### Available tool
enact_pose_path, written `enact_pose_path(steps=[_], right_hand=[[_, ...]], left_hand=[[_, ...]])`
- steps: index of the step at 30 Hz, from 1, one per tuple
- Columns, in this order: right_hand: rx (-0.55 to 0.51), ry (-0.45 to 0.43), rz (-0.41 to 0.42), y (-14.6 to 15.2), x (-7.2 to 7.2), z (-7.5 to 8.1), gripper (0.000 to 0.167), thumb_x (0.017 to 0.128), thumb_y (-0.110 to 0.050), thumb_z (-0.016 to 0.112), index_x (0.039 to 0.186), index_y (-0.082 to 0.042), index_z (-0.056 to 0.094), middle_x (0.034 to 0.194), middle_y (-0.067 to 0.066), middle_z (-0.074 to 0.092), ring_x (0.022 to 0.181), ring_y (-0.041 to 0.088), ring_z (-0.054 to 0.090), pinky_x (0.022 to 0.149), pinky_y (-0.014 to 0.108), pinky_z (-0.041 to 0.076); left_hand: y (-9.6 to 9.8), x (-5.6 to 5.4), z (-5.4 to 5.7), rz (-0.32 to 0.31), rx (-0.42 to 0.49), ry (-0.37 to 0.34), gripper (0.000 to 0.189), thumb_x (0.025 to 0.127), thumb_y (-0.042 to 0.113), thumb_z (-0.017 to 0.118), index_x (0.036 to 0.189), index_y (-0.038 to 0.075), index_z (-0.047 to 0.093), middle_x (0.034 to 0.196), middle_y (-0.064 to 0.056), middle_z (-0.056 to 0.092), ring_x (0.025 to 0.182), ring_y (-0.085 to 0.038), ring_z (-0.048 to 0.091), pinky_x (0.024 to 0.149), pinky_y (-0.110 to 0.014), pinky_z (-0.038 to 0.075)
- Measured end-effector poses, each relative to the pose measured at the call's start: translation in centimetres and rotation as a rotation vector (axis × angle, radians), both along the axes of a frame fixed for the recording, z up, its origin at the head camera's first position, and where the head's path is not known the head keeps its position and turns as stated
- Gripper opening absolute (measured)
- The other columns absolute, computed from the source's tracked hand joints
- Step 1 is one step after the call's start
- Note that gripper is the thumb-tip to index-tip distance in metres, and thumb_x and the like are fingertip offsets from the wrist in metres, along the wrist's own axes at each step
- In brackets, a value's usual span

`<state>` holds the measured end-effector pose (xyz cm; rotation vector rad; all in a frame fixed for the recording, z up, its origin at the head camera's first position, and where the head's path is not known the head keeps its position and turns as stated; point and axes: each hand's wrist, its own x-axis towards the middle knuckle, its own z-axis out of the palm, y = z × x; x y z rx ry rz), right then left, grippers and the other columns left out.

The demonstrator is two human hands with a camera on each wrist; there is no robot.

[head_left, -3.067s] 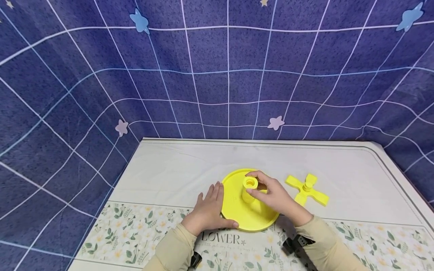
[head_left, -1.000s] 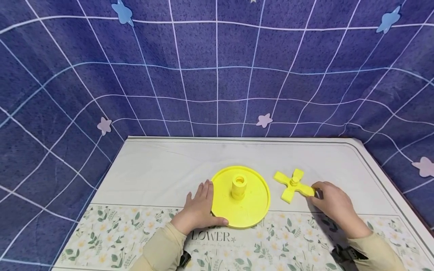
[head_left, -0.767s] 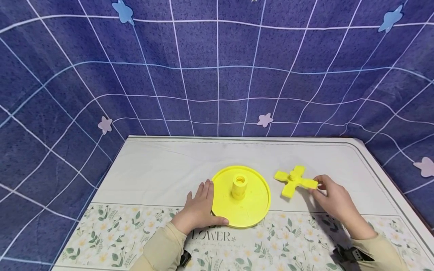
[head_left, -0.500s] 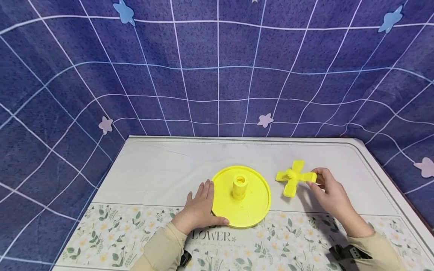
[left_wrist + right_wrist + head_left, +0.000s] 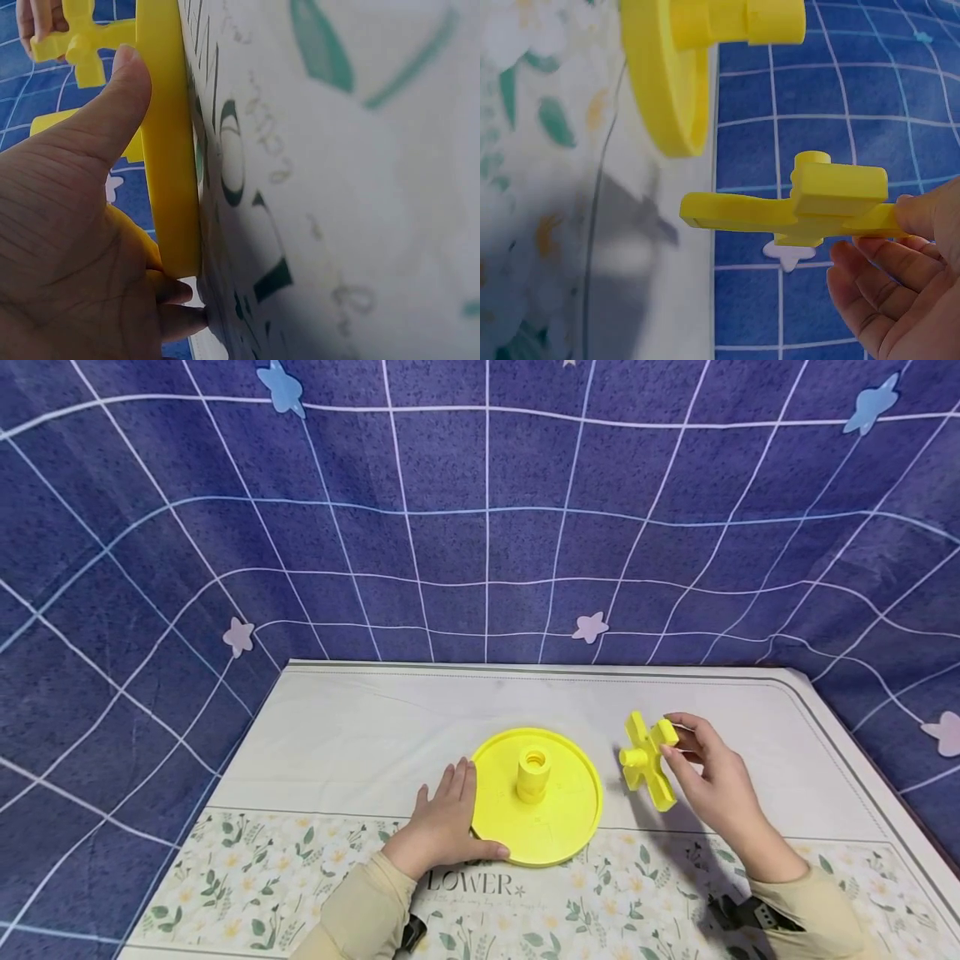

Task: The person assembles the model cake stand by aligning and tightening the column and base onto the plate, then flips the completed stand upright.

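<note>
A yellow round tray with a raised rim (image 5: 495, 814) lies flat on the table. From its middle rises a yellow hollow post (image 5: 533, 777), threaded inside its open top. My left hand (image 5: 442, 835) rests against the tray's left side, fingers straight along the rim and the thumb at the near edge; the left wrist view shows the thumb on the rim (image 5: 169, 165). To the right of the tray, my right hand (image 5: 708, 777) pinches one arm of a yellow cross-shaped piece (image 5: 840, 184), held tilted above the table. Its central round stub (image 5: 633, 757) points left, toward the post.
A white tablecloth (image 5: 375, 735) with a printed flower band (image 5: 255, 868) along the front covers the table. Behind and at the sides hangs a blue gridded curtain (image 5: 450, 543) with stars. Each wrist carries a black strapped device (image 5: 753, 914).
My right hand let go of the post and moved right, took the cross-shaped piece by one arm, lifted it and tilted it on edge. The left hand has kept its place at the tray.
</note>
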<state>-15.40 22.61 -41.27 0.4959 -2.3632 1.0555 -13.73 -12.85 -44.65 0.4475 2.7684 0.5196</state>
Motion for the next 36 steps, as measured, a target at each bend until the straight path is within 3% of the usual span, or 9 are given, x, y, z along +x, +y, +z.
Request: enact_pose_path(steps=[7, 16, 21, 26, 36], right_hand=[[-0.026, 0.085, 0.093, -2.1, -0.1, 1.2, 0.043, 0.087, 0.011, 0.065, 0.128, 0.003, 0.054, 0.111, 0.015, 0.068, 0.095, 0.001, 0.061, 0.081, 0.008, 0.044], [-0.029, 0.179, 0.234, -6.2, -0.5, 2.3, 0.048, 0.082, 0.014, 0.068, 0.127, 0.0, 0.06, 0.117, 0.012, 0.067, 0.093, 0.017, 0.064, 0.08, 0.023, 0.051], [0.053, 0.24, 0.286, -8.0, -1.0, 2.2, 0.038, 0.092, -0.008, 0.066, 0.13, -0.002, 0.06, 0.121, 0.011, 0.066, 0.1, 0.02, 0.064, 0.085, 0.026, 0.049], [0.163, 0.302, 0.333, -9.4, -1.4, 2.1, 0.042, 0.102, -0.033, 0.05, 0.132, -0.004, 0.059, 0.121, 0.009, 0.066, 0.107, 0.023, 0.063, 0.094, 0.03, 0.047], [0.376, 0.422, 0.399, -11.4, -1.2, 2.3, 0.035, 0.104, -0.022, 0.046, 0.131, -0.005, 0.06, 0.12, 0.01, 0.065, 0.109, 0.027, 0.062, 0.097, 0.04, 0.047]], left_hand=[[-0.1, 0.1, 0.3, 0.002, 0.001, -0.005, 0.131, 0.069, 0.072, 0.072, 0.154, -0.005, 0.007, 0.161, -0.021, 0.005, 0.148, -0.037, 0.007, 0.112, -0.064, 0.011], [-0.1, 0.0, 0.1, 0.007, -0.006, -0.013, 0.13, 0.07, 0.072, 0.071, 0.155, -0.003, 0.006, 0.162, -0.02, 0.003, 0.148, -0.036, 0.005, 0.112, -0.065, 0.009], [-0.1, -0.1, 0.0, 0.008, -0.006, -0.012, 0.131, 0.069, 0.074, 0.07, 0.155, -0.003, 0.006, 0.161, -0.02, 0.003, 0.148, -0.036, 0.005, 0.112, -0.065, 0.009], [0.0, -0.1, -0.1, 0.006, -0.019, -0.016, 0.132, 0.069, 0.075, 0.069, 0.155, -0.002, 0.005, 0.161, -0.02, 0.003, 0.148, -0.036, 0.005, 0.112, -0.065, 0.01], [0.1, -0.1, 0.2, 0.0, -0.038, -0.011, 0.13, 0.071, 0.074, 0.068, 0.154, -0.003, 0.005, 0.161, -0.02, 0.002, 0.148, -0.036, 0.005, 0.111, -0.065, 0.01]])
